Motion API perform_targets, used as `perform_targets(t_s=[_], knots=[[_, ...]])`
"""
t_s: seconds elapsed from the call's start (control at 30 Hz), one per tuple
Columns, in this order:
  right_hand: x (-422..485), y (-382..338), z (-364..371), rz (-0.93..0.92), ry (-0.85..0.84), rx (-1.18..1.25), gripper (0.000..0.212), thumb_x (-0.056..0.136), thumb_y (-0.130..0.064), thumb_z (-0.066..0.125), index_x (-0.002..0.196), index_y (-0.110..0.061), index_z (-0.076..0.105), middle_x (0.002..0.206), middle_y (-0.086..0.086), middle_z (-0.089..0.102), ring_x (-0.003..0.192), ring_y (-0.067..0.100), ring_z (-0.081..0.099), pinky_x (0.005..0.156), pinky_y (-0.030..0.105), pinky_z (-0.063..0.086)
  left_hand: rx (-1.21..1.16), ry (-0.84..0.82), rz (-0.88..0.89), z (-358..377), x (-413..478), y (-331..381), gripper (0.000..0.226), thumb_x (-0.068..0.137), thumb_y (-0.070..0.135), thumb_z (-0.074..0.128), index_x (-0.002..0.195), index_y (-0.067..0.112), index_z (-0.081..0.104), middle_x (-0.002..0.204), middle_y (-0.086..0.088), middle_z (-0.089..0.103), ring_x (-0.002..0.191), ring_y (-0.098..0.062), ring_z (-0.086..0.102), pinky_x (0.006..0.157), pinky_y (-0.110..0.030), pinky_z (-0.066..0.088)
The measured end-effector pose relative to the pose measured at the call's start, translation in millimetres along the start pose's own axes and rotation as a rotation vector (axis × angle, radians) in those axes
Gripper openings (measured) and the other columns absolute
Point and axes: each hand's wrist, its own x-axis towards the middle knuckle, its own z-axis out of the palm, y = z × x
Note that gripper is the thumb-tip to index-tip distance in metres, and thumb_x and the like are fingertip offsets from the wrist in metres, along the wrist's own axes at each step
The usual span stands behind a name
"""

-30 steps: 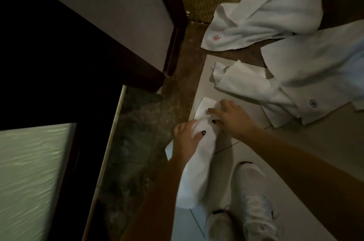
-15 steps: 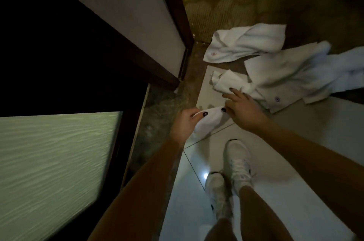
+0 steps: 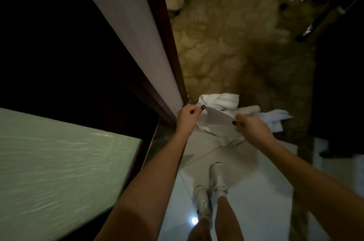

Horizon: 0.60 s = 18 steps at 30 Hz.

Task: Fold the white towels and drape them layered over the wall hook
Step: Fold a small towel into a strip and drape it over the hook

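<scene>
While I stand on the pale tiled floor (image 3: 256, 191) beside the dark door frame (image 3: 169, 47), I hold one white towel (image 3: 215, 121) in the air between my two hands. My left hand (image 3: 187, 118) pinches one corner of it with the thumb and curled fingers, close to the edge of the door frame. My right hand (image 3: 251, 127) pinches the other end in the same way, a little lower and nearer to me. So the top edge of the towel runs from left to right across my body, sloping slightly down toward the right hand. The rest of the cloth hangs below this edge; whether its lowest part touches the tiles I cannot tell. I judge that the next fold turns on this line: the two hands must come together to lay corner on corner. The other towels (image 3: 224, 100) lie crumpled on the floor just beyond my hands, from the foot of the door frame out to the right, so they are nearer to my right hand. The wall hook is not visible in this view, so I cannot say in which direction I must carry the folded towel.
</scene>
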Motion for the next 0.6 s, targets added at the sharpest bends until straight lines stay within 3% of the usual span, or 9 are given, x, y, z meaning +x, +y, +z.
perform_targets(t_s=[0.1, 0.2, 0.33, 0.47, 0.53, 0.6], knots=[[-56, -8, -47, 0.003, 0.142, 0.017, 0.028, 0.103, -0.025, 0.041, 0.117, -0.015, 0.063, 0.098, 0.013, 0.069, 0.088, 0.032, 0.064, 0.079, 0.044, 0.052, -0.037, -0.015, 0.054, -5, -33, 49, 0.016, 0.095, 0.02, 0.061, 0.089, 0.009, 0.072, 0.093, -0.012, 0.068, 0.083, -0.018, 0.058, 0.079, -0.036, 0.048], [-102, -4, -77, 0.072, 0.282, 0.01, 0.029, 0.103, -0.026, 0.044, 0.129, -0.019, 0.056, 0.107, 0.015, 0.068, 0.094, 0.031, 0.065, 0.083, 0.043, 0.054, -0.036, -0.07, 0.143, -7, -67, 86, 0.021, 0.095, 0.024, 0.06, 0.08, 0.013, 0.069, 0.072, 0.0, 0.062, 0.067, -0.01, 0.053, 0.065, -0.029, 0.043], [-157, -3, -90, 0.141, 0.521, 0.451, 0.037, 0.103, -0.018, 0.047, 0.139, -0.024, 0.047, 0.114, 0.014, 0.066, 0.096, 0.029, 0.064, 0.082, 0.05, 0.056, -0.016, -0.169, 0.283, 8, -119, 125, 0.025, 0.098, 0.015, 0.055, 0.074, 0.012, 0.058, 0.061, 0.006, 0.048, 0.056, -0.001, 0.044, 0.056, -0.022, 0.036], [-216, -1, -92, 0.062, 0.616, 0.679, 0.045, 0.1, -0.018, 0.054, 0.139, -0.037, 0.046, 0.115, -0.008, 0.061, 0.098, 0.007, 0.06, 0.08, 0.023, 0.055, -0.039, -0.242, 0.349, 26, -173, 147, 0.023, 0.099, 0.016, 0.053, 0.077, 0.011, 0.054, 0.065, 0.006, 0.049, 0.055, 0.003, 0.043, 0.052, -0.01, 0.034], [-245, 2, -90, 0.093, 0.676, 0.736, 0.036, 0.098, -0.012, 0.055, 0.122, -0.038, 0.059, 0.112, -0.01, 0.063, 0.099, 0.006, 0.062, 0.079, 0.01, 0.05, -0.042, -0.274, 0.363, 33, -194, 152, 0.023, 0.099, 0.017, 0.053, 0.076, 0.016, 0.052, 0.067, 0.006, 0.05, 0.06, -0.001, 0.044, 0.053, -0.009, 0.035], [-271, 5, -88, 0.151, 0.73, 0.744, 0.03, 0.097, -0.004, 0.054, 0.105, -0.029, 0.068, 0.107, -0.004, 0.066, 0.096, 0.008, 0.061, 0.077, 0.005, 0.046, -0.055, -0.292, 0.38, 41, -213, 157, 0.022, 0.099, 0.019, 0.054, 0.077, 0.019, 0.053, 0.069, 0.006, 0.052, 0.065, -0.005, 0.047, 0.055, -0.01, 0.037]])
